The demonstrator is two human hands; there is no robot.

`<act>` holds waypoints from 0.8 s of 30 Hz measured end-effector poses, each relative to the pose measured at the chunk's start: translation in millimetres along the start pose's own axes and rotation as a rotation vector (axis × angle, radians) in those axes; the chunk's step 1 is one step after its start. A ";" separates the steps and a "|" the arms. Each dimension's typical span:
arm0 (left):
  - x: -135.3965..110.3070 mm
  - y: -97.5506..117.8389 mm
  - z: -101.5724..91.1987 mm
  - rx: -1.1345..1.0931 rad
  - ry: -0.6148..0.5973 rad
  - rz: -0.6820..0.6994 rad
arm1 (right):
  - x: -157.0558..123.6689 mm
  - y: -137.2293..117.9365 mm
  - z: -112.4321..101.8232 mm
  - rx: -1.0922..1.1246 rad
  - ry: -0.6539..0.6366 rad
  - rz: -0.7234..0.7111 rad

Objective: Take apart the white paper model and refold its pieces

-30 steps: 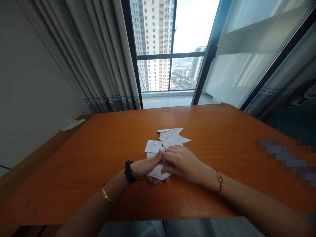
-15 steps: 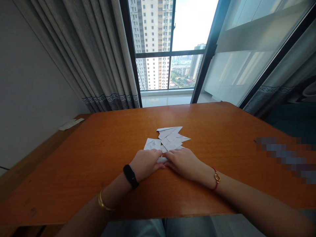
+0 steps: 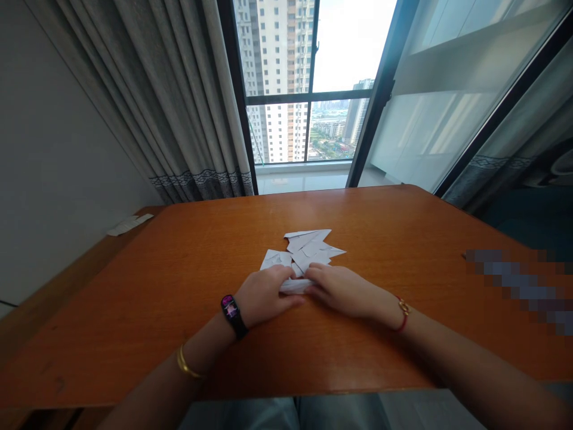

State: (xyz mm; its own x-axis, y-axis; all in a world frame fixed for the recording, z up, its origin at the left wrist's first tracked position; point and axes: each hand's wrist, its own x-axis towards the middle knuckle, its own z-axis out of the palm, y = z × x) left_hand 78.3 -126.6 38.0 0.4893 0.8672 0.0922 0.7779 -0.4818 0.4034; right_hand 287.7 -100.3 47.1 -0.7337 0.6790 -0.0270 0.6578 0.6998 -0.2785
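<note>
A small folded piece of white paper (image 3: 296,286) lies on the orange wooden table (image 3: 188,280), pinched between both hands. My left hand (image 3: 264,294), with a black watch and a gold bangle on the arm, presses its curled fingers onto the paper's left end. My right hand (image 3: 342,289), with a red cord bracelet, grips the right end with bent fingers. Just beyond the hands lies a pile of folded white paper pieces (image 3: 304,249).
A loose slip of white paper (image 3: 129,224) rests on a ledge at the table's far left corner. Grey curtains (image 3: 179,101) and a tall window stand behind the table. A blurred-out patch (image 3: 519,280) lies on the table's right side.
Both hands lowered the folded paper from a raised hold down to the table and now press it flat; the watch face has lit up.
</note>
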 end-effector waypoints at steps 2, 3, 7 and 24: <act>1.2 -1.4 -2.3 -0.189 0.071 -0.042 | -1.7 6.7 -10.3 0.137 -0.031 0.044; 2.3 -2.4 -2.6 -0.280 0.087 -0.070 | -2.0 10.5 -15.1 0.209 -0.041 0.069; 7.5 -7.9 -0.3 -0.621 0.091 -0.247 | 1.7 27.5 -23.6 0.562 0.026 0.158; 16.2 -17.6 3.6 -0.806 0.498 -0.267 | 50.3 188.2 -56.1 0.788 0.714 0.762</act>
State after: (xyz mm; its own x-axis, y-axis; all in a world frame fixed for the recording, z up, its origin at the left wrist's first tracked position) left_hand 74.0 -104.5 29.1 -0.0292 0.9780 0.2065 0.2467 -0.1932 0.9496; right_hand 384.1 78.1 47.2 0.1883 0.9819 0.0182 0.4107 -0.0619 -0.9096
